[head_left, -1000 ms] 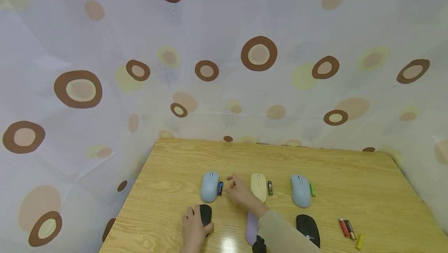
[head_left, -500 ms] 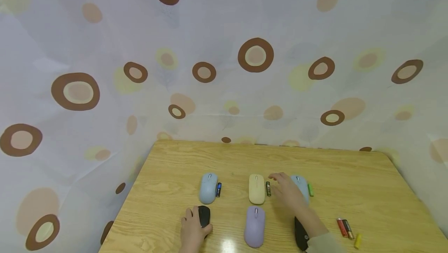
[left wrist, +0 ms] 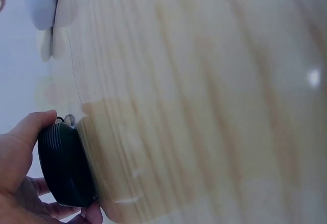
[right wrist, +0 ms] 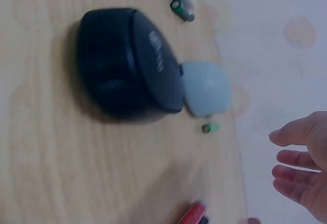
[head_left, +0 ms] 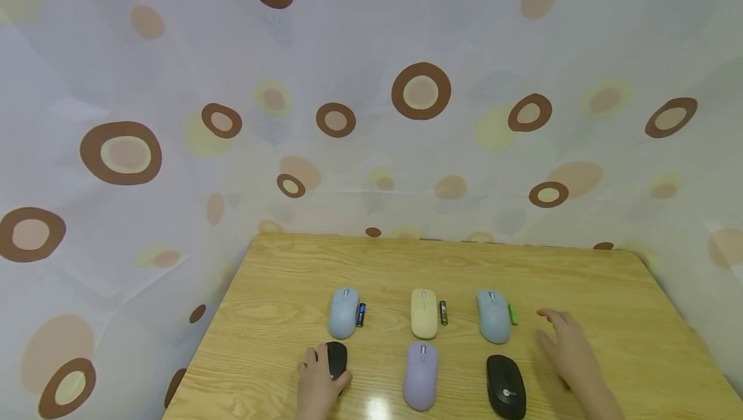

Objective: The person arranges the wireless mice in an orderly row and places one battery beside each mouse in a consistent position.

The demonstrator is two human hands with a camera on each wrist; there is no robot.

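Note:
With thumb and fingers on opposite sides, my left hand (head_left: 316,382) grips a small black computer mouse (head_left: 338,358) at the table's front left; the left wrist view shows the mouse (left wrist: 65,165) from its end. My right hand (head_left: 570,354) is over the right part of the table, fingers loosely spread and holding nothing. Left of it lie a black mouse (head_left: 506,389) and a light blue mouse (head_left: 493,318) with a green battery (head_left: 513,314) beside it. Below the hand in the right wrist view is a red battery (right wrist: 192,214); in the head view the hand hides it.
A second light blue mouse (head_left: 344,314) has a blue-and-black battery (head_left: 361,315) at its right. Mid-table are a cream mouse (head_left: 424,314) with a dark green battery (head_left: 444,313), and a purple mouse (head_left: 420,376). A spotted cloth (head_left: 371,149) stands behind the wooden table (head_left: 290,265).
My right hand has swept rightward, from between the left mice, past the cream and light blue ones, to the table's right side. The left hand keeps its grip on the black mouse.

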